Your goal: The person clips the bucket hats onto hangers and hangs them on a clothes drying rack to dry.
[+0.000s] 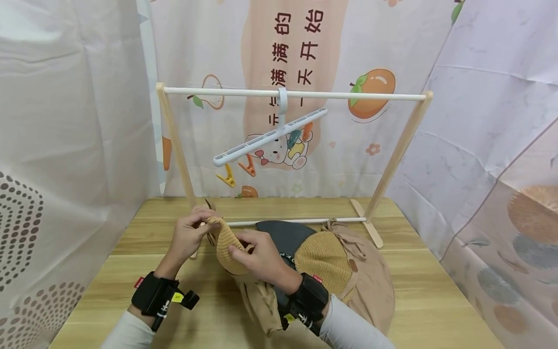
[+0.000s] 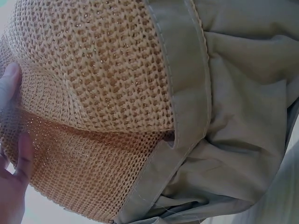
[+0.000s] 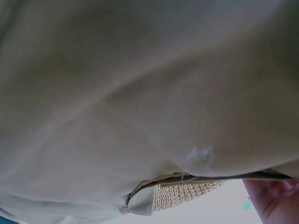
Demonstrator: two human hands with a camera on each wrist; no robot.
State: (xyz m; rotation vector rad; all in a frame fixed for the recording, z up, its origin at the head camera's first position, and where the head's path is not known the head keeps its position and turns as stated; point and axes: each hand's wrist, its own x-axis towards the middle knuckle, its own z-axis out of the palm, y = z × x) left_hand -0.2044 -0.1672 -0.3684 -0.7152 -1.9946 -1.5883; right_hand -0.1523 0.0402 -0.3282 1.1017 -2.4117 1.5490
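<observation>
Both hands hold a sun hat with a yellow woven crown [image 1: 227, 249] and a beige cloth brim [image 1: 261, 308] that hangs in folds. My left hand [image 1: 190, 233] pinches the top of the crown between thumb and fingers. At the crown's lower side, my right hand [image 1: 263, 254] grips it near the brim seam. The left wrist view shows the weave [image 2: 98, 70] creased inward, with the left thumb at the far edge. Brim cloth [image 3: 140, 116] fills most of the right wrist view, the right hand's fingers [image 3: 275, 198] at its lower right corner.
A second hat [image 1: 324, 259] with woven crown and beige brim lies at right, beside dark grey cloth [image 1: 283, 235]. Behind stands a wooden rack [image 1: 396, 157] with a pale blue hanger [image 1: 270, 138] on its white bar. Yellow [image 1: 227, 176], orange [image 1: 248, 166] and teal [image 1: 294, 139] clips hang from the hanger.
</observation>
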